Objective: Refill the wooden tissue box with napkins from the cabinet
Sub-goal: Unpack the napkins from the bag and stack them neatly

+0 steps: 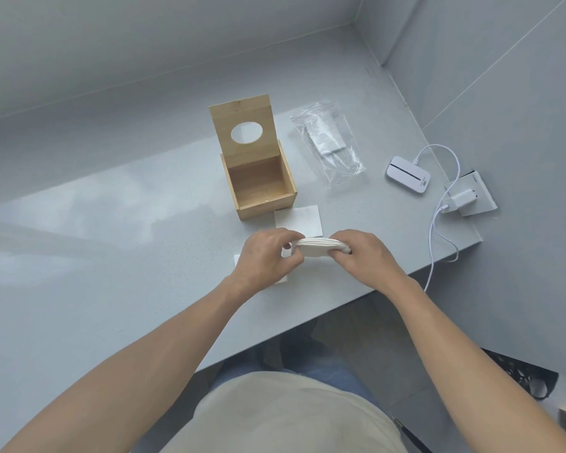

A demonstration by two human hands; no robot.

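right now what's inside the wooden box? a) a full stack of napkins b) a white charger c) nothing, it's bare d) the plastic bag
c: the lid stands open and the wooden box shows only its bare floor, while both the left hand and right hand hold the napkin stack in front of it.

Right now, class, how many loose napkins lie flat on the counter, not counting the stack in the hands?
2: one napkin just in front of the wooden box, another mostly hidden beneath the left hand. More may be covered.
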